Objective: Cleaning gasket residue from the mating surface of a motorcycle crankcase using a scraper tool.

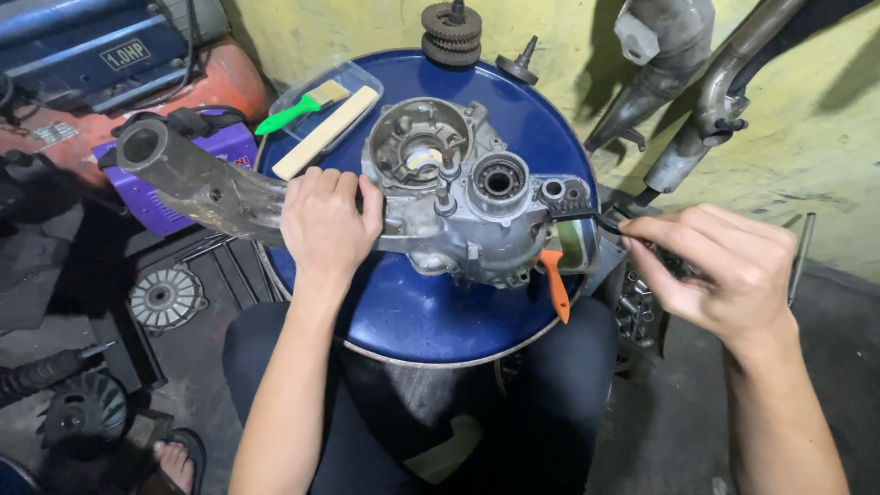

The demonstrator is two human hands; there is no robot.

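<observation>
A grey metal engine casing point(458, 206) lies across the middle of a round blue drum top point(431, 312), its long axis running left to right, with a long tubular arm point(197, 179) reaching out past the drum's left edge. The left hand point(325, 225) rests clamped over the casing where that arm joins the body, fingers curled down across it. The right hand point(724, 270) hovers off the drum's right edge, well apart from the left, its fingers pinched on a thin black tool point(610, 223) whose tip reaches leftward to the casing's right end; what kind of tool it is cannot be told. So the casing lies between the hands, with the left hand on it and the right meeting it only through the tool. An orange-handled tool point(555, 286) lies against the casing's near right side. At the drum's far edge sit a green-handled brush point(298, 110) in a clear tray point(362, 73) and a stack of gears point(451, 35).
</observation>
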